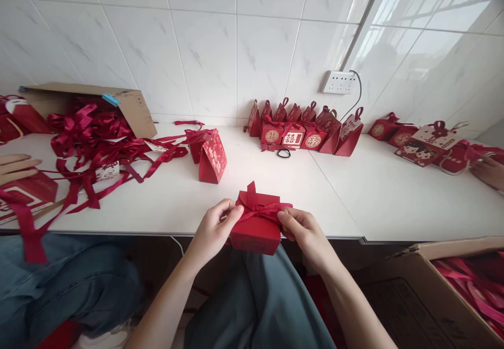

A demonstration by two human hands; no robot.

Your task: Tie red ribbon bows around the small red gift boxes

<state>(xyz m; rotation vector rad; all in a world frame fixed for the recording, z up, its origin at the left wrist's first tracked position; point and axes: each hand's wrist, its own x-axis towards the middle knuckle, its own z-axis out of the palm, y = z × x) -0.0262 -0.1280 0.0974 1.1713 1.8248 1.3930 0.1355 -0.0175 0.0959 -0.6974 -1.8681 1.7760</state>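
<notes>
A small red gift box (255, 229) rests at the near edge of the white table (275, 181), between my two hands. A dark red ribbon (263, 211) crosses its top. My left hand (216, 228) pinches the ribbon's left end, fingers closed. On the other side, my right hand (301, 229) pinches the ribbon's right end against the box. Both hands touch the box's upper corners.
A finished red box (211, 156) stands mid-table. A row of red boxes (305, 128) lines the wall. Loose ribbons (94, 144) spill from a cardboard carton (129, 105) at left. Other people's hands show at the left (16, 166) and right (490, 171) edges. Another carton (433, 286) sits at lower right.
</notes>
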